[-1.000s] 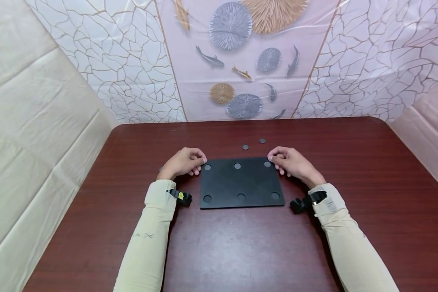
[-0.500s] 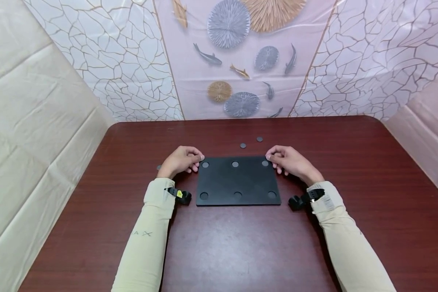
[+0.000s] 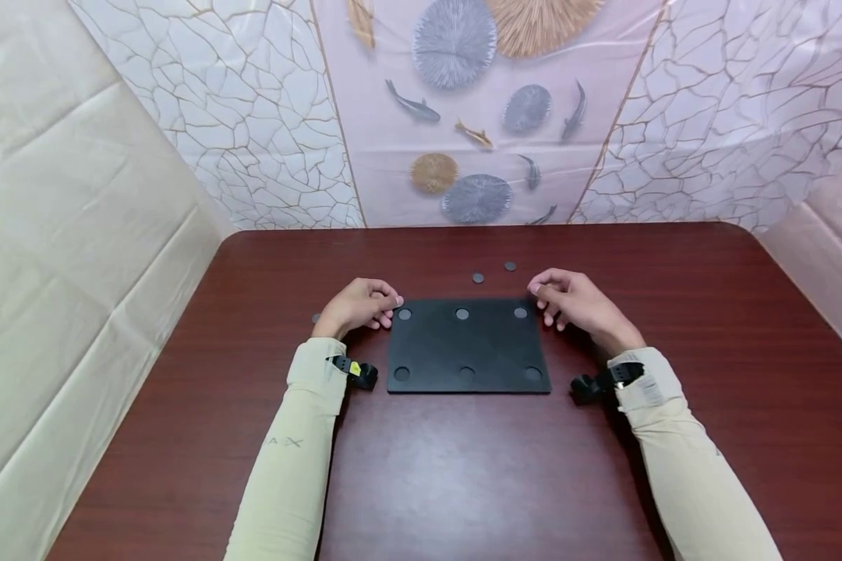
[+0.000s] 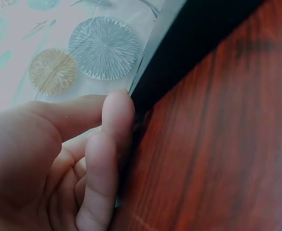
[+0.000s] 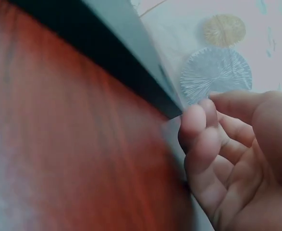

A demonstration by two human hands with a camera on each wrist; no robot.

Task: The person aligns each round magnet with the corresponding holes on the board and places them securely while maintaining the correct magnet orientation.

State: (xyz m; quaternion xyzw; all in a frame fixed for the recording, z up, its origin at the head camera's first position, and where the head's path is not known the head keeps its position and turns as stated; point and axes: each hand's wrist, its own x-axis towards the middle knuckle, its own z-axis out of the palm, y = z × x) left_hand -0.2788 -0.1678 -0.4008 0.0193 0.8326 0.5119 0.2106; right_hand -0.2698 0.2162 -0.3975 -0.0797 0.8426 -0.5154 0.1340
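Observation:
A thin black rectangular board (image 3: 470, 347) lies on the table, with round recesses along its far and near edges. Grey discs (image 3: 462, 314) fill the three far recesses; the three near ones look dark. My left hand (image 3: 356, 305) pinches the board's far left corner between thumb and fingers, and the left wrist view has those fingertips (image 4: 116, 110) right at the corner. Just off the far right corner, my right hand (image 3: 578, 300) holds nothing, its fingers loosely bent. In the right wrist view a small gap shows between the board's corner (image 5: 172, 108) and the fingertips.
Two loose dark discs (image 3: 478, 278) lie on the table (image 3: 435, 475) beyond the board. Another small disc (image 3: 316, 318) sits left of my left wrist, partly covered. A patterned cloth wall (image 3: 463, 140) rises behind the table's far edge.
My right hand has come off the far right corner and moved slightly right and away. My left hand stays at its corner. The head view shifts a little.

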